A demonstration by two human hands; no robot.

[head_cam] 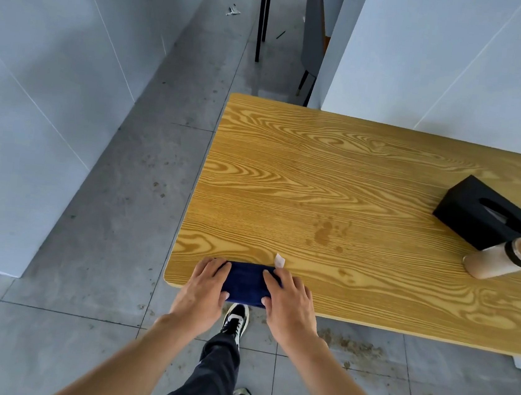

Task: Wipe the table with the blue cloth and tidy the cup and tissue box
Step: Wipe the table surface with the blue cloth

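Observation:
A folded dark blue cloth (pixel 245 282) lies at the near left corner of the wooden table (pixel 287 174). My left hand (pixel 207 285) rests flat on the cloth's left end and my right hand (pixel 290 298) on its right end, fingers spread and fairly straight. A brownish liquid stain (pixel 326 232) marks the tabletop beyond the cloth. At the right, a beige cup (pixel 502 259) lies tipped on its side, its open mouth against a black tissue box (pixel 491 214).
A small white paper scrap (pixel 279 260) sits just past my right fingers. White panel walls stand left and behind the table. Dark chair legs (pixel 262 19) rise at the far end of the grey tiled floor. My legs and shoes are below the table edge.

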